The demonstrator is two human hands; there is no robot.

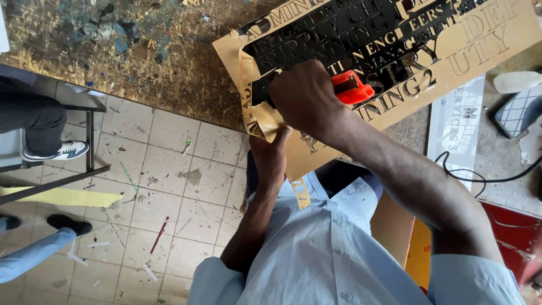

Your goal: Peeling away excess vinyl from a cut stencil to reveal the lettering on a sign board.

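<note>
The person wears a light blue shirt (333,254) with a button front. A row of small pale buttons runs down the placket in the lower middle of the frame, and stitched seams show along it. The cloth is smooth, with soft folds near the chest. Both sleeves are short: one ends in a hemmed cuff at the lower left of the shirt, the other at the lower right of the frame. Below the sleeves both forearms are bare, with no watch, band or glove. The left hand (270,158) and right hand (305,96) are bare, without rings.
</note>
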